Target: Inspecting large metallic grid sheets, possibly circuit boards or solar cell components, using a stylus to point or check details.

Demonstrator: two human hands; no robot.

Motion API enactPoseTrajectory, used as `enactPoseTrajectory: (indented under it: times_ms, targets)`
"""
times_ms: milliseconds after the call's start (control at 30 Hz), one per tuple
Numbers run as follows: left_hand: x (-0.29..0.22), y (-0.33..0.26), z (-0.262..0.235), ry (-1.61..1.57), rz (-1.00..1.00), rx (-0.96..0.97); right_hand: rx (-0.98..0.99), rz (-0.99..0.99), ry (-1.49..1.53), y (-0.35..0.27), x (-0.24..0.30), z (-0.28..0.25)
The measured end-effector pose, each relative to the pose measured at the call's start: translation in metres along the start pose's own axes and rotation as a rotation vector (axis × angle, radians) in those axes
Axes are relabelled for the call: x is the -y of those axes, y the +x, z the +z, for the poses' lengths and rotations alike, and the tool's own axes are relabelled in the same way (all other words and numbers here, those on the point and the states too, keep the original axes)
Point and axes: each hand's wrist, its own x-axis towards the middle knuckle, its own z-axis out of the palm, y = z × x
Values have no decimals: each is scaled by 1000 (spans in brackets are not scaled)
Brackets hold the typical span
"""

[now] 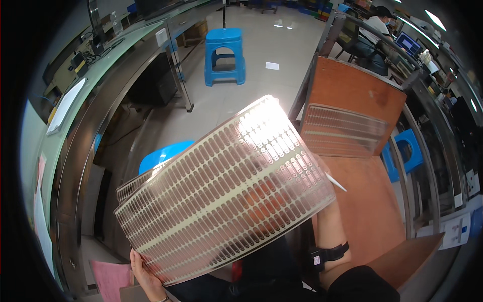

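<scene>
A large circuit board panel [221, 201], coppery and covered with rows of small long outlines, is held tilted in front of me. My left hand [145, 274] grips its lower left edge, fingertips showing at the rim. At the right edge, my right hand [324, 166] is mostly hidden behind the panel and appears to support it. A thin white pen-like stick [337, 182] juts out beside that hand. Past the panel's upper left edge, a strip of a second similar panel [132, 185] shows. Bright light glares off the top right corner.
Another panel [347, 131] leans on the brown wooden board [352, 85] of a metal-framed rack to the right. A glass-topped bench [108, 53] runs along the left. Blue stools [224, 55] stand ahead and to the right. A person [375, 30] sits at a desk far right.
</scene>
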Motion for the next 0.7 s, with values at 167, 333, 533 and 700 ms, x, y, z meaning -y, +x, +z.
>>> enactPoseTrajectory:
  times_ms: [167, 333, 533, 700]
  targets:
    - [-2, -1, 7, 38, 3, -9, 4, -6, -128, 0, 0, 4]
    - [-3, 1, 7, 93, 11, -34, 27, -7, -111, -1, -1, 4]
    - [-2, 0, 1, 65, 32, -87, 16, 4, -182, -5, -2, -2]
    - [-9, 2, -7, -10, 92, -20, 141, 95, -89, -10, 25, 6]
